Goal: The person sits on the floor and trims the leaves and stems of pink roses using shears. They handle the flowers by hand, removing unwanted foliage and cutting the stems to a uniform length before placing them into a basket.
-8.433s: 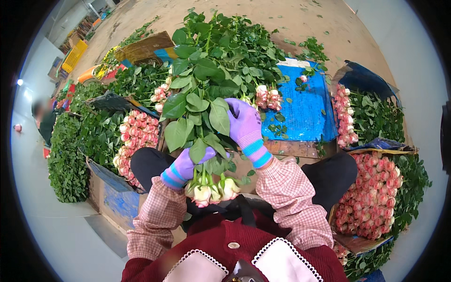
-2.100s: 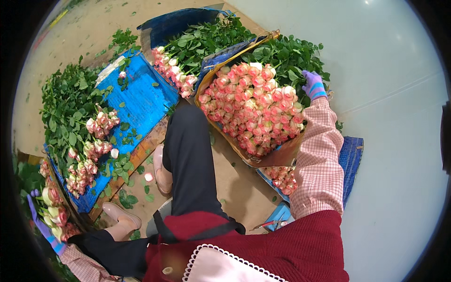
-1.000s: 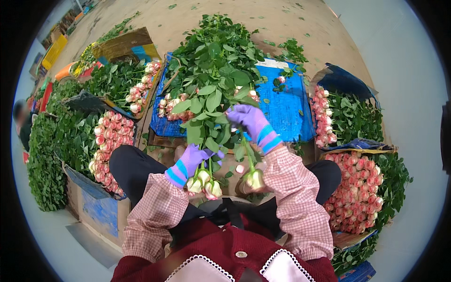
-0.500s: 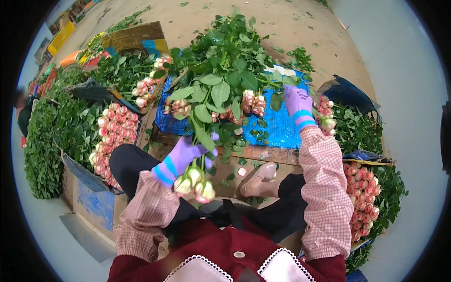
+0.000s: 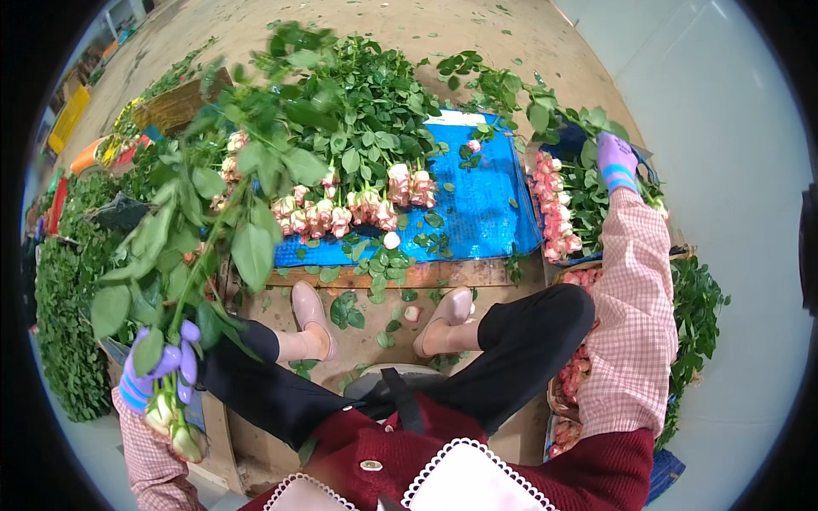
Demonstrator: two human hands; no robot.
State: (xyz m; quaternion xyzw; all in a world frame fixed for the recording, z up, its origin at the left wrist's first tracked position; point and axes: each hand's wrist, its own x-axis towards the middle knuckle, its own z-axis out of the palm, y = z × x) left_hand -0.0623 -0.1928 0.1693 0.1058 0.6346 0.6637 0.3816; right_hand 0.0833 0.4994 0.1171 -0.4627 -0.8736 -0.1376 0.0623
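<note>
At the lower left, my left hand (image 5: 164, 362) in a purple glove is closed round the stems of a few roses (image 5: 175, 426). Their pale heads hang below the fist, and long leafy stems rise up and to the right. My right hand (image 5: 615, 162), also gloved in purple, is closed on a leafy rose stem (image 5: 545, 98) over the box at the right. The stem stretches to the upper left, and a pale bloom shows just beyond my wrist. Pink-and-white roses (image 5: 341, 217) lie in a row on the blue mat (image 5: 481, 213) between them.
A box of pink-edged roses (image 5: 552, 204) stands at the right, with more roses (image 5: 579, 277) below it, partly behind my sleeve. Piled greenery (image 5: 68, 324) fills the left side. A wooden board (image 5: 426, 274) edges the mat; loose leaves and petals lie on the floor.
My left hand has moved from the middle to the lower left with its roses. My right hand has gone right, over the box, with its stem. The view has shifted, uncovering the mat's row.
</note>
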